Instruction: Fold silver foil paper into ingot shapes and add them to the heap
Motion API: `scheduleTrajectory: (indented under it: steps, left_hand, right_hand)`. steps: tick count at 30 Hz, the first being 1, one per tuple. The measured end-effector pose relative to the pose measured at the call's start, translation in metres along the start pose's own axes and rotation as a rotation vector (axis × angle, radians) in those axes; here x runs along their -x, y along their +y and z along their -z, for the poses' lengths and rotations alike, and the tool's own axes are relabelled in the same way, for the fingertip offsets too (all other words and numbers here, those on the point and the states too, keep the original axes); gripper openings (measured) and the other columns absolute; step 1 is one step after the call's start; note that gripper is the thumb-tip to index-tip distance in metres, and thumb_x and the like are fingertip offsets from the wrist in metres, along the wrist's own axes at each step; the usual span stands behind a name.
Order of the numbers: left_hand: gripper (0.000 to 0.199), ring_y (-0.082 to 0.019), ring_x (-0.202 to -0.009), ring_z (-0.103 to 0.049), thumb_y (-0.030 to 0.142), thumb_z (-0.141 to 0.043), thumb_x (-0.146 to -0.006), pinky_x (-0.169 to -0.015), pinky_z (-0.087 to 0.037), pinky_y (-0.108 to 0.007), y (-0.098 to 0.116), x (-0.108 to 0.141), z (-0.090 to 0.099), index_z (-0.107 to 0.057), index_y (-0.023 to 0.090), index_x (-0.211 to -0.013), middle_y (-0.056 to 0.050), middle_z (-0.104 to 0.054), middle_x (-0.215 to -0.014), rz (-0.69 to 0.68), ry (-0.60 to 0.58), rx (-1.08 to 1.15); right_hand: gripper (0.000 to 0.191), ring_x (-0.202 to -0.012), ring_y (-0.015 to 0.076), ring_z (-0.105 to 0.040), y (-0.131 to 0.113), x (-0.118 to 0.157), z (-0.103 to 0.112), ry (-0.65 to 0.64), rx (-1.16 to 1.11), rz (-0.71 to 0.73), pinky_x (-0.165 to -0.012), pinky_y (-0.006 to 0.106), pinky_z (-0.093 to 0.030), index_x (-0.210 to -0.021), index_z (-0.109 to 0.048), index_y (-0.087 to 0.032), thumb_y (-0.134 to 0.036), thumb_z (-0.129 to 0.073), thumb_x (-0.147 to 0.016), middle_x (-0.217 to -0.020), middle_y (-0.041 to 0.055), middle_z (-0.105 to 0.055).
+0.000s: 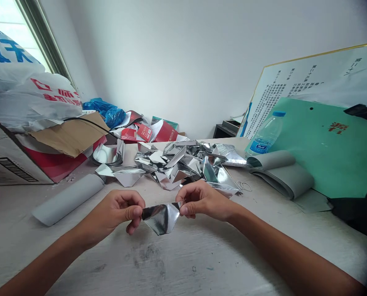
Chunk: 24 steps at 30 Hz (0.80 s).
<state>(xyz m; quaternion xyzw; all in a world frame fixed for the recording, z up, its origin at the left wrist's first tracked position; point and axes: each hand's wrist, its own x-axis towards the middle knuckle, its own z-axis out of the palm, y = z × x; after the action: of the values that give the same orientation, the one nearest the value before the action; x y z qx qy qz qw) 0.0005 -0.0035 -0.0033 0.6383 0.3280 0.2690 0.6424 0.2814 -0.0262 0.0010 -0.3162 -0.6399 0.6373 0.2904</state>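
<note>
Folded silver foil point(161, 218) held pinched between left hand point(115, 213) and right hand point(202, 200); crumpled foil heap point(177, 166) seen beyond both, on surface point(183, 263).

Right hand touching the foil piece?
Touching: the head view shows the right hand pinching the corner of the silver foil piece between thumb and fingers.

Glossy, creased silver foil sheet point(161, 218) pinched between left hand point(118, 211) and right hand point(198, 201). Same mirror-bright finish on crumpled foil pile point(183, 166) beyond hands. Matt, scuffed white wood-grain table point(183, 263) beneath. Smooth matt grey roll point(68, 199) left of hands; clear glossy plastic bottle point(265, 135) beyond right hand.
</note>
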Motion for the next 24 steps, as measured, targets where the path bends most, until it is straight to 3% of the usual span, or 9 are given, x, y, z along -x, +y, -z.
scheduleTrajectory:
  steps: [11,18,24]
  left_hand:
    - [0.034,-0.009,-0.051,-0.058,0.044,-0.077,-0.081,-0.049,-0.047,-0.017,-0.002,-0.001,-0.002,-0.062,0.014,-0.079,0.001,-0.063,-0.059,0.005,0.013,-0.031]
    - [0.038,-0.010,-0.055,-0.062,0.051,-0.065,-0.091,-0.054,-0.048,-0.018,0.003,0.000,-0.008,-0.062,0.013,-0.086,-0.002,-0.068,-0.067,0.085,-0.050,0.006]
    - [0.034,-0.010,-0.058,-0.063,0.046,-0.072,-0.086,-0.058,-0.049,-0.020,0.004,0.002,-0.011,-0.067,0.013,-0.087,-0.003,-0.069,-0.071,0.051,-0.041,-0.012]
  right_hand:
    - [0.048,-0.061,-0.0023,-0.047,0.002,0.002,-0.001,0.019,0.064,-0.024,-0.054,0.010,-0.037,-0.103,-0.062,-0.003,-0.041,-0.073,-0.075,-0.077,0.0024,-0.055]
    - [0.042,-0.061,-0.0041,-0.040,0.001,0.001,-0.001,0.035,0.087,0.003,-0.054,0.010,-0.032,-0.098,-0.063,-0.004,-0.040,-0.069,-0.077,-0.077,0.0016,-0.051]
    - [0.039,-0.062,-0.0036,-0.041,0.003,0.000,-0.002,0.062,0.081,0.000,-0.055,0.010,-0.033,-0.095,-0.059,-0.005,-0.040,-0.066,-0.080,-0.074,0.0005,-0.047]
